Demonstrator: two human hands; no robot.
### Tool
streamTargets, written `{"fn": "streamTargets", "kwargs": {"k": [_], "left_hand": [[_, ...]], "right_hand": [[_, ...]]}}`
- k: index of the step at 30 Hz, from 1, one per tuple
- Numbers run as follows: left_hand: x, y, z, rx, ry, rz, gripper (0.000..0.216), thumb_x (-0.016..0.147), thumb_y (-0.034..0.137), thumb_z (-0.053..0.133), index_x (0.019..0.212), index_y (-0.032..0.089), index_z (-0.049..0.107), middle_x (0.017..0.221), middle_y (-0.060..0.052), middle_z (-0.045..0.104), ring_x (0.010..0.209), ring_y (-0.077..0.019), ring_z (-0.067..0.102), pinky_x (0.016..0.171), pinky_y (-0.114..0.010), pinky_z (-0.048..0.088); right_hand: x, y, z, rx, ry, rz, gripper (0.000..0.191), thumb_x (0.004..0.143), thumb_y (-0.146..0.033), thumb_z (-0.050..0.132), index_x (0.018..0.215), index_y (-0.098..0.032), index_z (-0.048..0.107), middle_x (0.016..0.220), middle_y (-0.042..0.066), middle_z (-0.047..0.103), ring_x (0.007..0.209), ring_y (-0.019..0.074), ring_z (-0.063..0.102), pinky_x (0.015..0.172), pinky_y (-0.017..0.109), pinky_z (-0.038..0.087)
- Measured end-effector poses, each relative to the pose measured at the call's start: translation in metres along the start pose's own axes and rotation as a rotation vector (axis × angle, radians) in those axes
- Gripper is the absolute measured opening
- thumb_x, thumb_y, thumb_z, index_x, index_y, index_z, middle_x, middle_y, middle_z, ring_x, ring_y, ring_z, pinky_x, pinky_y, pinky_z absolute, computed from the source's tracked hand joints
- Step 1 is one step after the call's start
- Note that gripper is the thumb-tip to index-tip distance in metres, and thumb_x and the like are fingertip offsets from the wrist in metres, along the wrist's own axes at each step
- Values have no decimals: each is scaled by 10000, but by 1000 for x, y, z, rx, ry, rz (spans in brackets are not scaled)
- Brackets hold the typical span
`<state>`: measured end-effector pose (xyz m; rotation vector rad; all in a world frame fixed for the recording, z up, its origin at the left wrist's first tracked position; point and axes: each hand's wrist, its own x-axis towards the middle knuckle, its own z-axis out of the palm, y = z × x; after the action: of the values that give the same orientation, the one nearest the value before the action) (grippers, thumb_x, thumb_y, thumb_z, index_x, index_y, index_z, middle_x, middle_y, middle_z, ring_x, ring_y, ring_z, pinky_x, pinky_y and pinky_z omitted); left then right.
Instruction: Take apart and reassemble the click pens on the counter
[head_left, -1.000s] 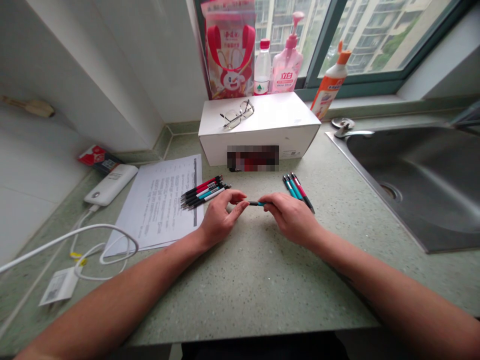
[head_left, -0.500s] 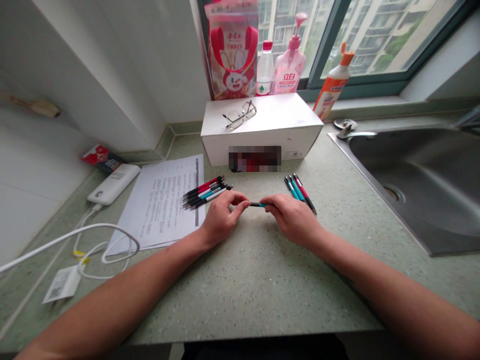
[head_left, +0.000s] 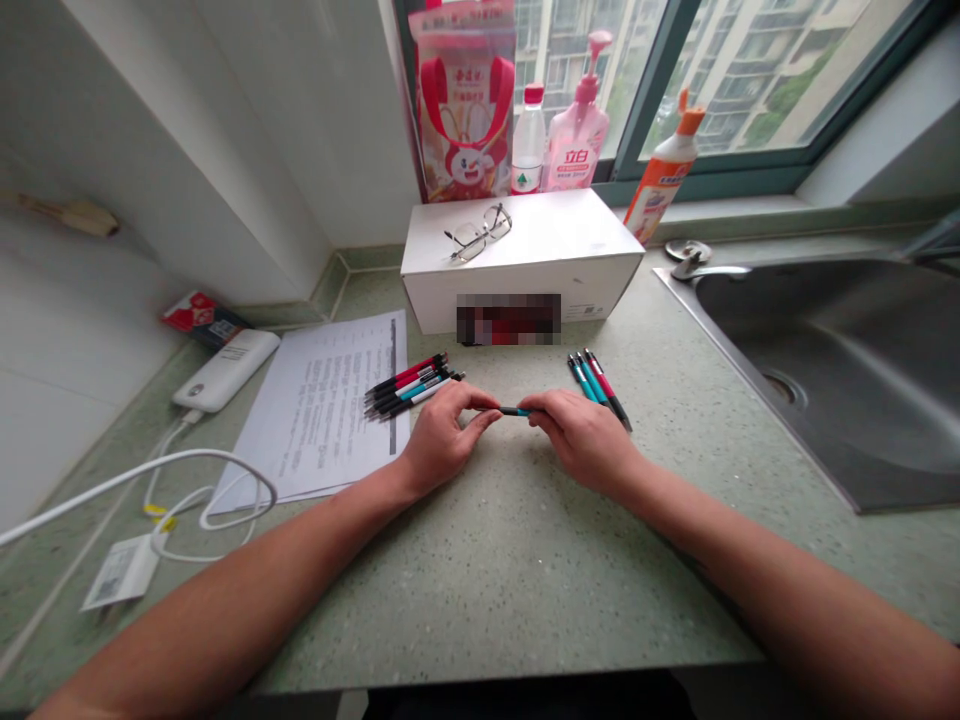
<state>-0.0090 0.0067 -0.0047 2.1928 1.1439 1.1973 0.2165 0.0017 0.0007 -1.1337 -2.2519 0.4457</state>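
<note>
A teal and black pen (head_left: 514, 411) spans the gap between my two hands, just above the counter. My left hand (head_left: 450, 428) pinches its black end between thumb and fingers. The teal end sits in the closed fingers of my right hand (head_left: 576, 432), which hide the rest of it. Several pens (head_left: 409, 388) in red, white, teal and black lie in a bunch beside my left hand, partly on printed sheets (head_left: 315, 400). Beyond my right hand lies a smaller group of teal and red pens (head_left: 596, 380) with black grips.
A white box (head_left: 517, 235) with eyeglasses (head_left: 480, 234) on top stands at the back, before several bottles and a bag (head_left: 466, 110). To the right is a steel sink (head_left: 847, 380). A power bank (head_left: 227, 370), white cable (head_left: 217, 455) and charger (head_left: 120, 572) lie left.
Both hands keep their hold on the pen in nearly the same place. The whole view has shifted very slightly; the other things stay where they were.
</note>
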Motion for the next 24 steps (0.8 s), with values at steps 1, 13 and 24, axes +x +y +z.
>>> {"fn": "streamTargets", "kwargs": {"k": [1,13,24], "left_hand": [[0,0,0,12,3,32,39,909,204,698,922,184,667,850,-35,704,801,-183,635,755,-338,507],[3,11,-7,68,87,247,62,916,138,679,911,199,669,866,-26,729,818,-174,623,783,-351,519],[1,14,-3,48,46,229,97,898,88,628,892,184,614,835,-41,672,805,-185,598,765,-356,497]], "right_hand": [[0,0,0,9,-6,5,228,999,-180,456,1103,-163,658,959,90,727,919,213,671,802,343,497],[4,-6,-11,551,-163,284,204,965,-320,533,1049,-195,671,819,18,728,596,117,554,578,273,454],[11,-8,-16,757,287,481,469,814,-495,748,1115,-148,655,658,12,678,523,133,602,457,267,484]]}}
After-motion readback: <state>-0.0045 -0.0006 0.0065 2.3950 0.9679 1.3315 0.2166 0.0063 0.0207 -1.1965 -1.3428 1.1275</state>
